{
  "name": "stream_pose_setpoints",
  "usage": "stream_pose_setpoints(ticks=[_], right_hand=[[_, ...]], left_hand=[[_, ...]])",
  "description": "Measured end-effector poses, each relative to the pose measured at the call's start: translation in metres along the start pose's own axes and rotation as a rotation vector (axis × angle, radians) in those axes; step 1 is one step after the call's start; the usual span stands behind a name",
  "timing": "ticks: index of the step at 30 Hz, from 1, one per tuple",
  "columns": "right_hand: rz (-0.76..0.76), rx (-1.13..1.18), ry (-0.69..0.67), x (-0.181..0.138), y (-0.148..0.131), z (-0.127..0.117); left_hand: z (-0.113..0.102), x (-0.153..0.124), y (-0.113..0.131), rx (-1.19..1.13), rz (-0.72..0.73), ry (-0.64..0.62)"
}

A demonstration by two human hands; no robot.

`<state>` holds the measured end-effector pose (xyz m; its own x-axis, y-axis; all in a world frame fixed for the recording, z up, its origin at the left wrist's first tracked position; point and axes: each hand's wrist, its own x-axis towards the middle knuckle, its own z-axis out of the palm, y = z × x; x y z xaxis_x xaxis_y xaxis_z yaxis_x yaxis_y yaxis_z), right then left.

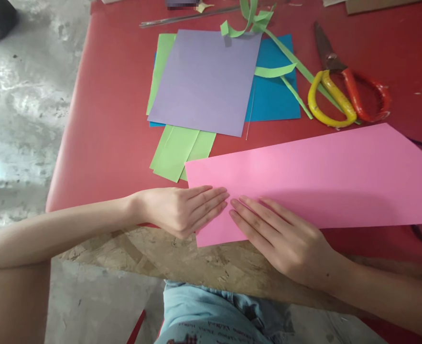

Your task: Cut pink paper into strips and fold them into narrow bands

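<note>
A long sheet of pink paper [340,177] lies along the front of the red table, its right end slanting to a corner. My left hand [189,208] rests flat on the paper's left end, fingers stretched out and pointing right. Just beside it my right hand [282,234] lies flat on the same sheet, fingers extended toward the left one. The fingertips of both hands nearly meet. Both thumbs are hidden beneath or behind the hands. Neither hand grips anything.
Behind the pink sheet lie purple paper [207,81], blue paper [275,95] and green paper pieces [182,153]. Curled green strips [275,71] trail toward scissors [340,91] with yellow and red handles. The red table [106,119] has a bare wooden front edge [142,253].
</note>
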<state>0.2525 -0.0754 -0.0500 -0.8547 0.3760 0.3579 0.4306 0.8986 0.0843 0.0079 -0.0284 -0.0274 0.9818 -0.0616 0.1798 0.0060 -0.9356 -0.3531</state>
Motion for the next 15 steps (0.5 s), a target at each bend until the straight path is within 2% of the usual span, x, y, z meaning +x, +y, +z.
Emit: stream_pose_setpoints(ticks=[15], right_hand=[[-0.007, -0.007, 0.015, -0.0007, -0.0012, 0.0006]], left_hand=[[0.0005, 0.0012, -0.0008, -0.017, -0.005, 0.017]])
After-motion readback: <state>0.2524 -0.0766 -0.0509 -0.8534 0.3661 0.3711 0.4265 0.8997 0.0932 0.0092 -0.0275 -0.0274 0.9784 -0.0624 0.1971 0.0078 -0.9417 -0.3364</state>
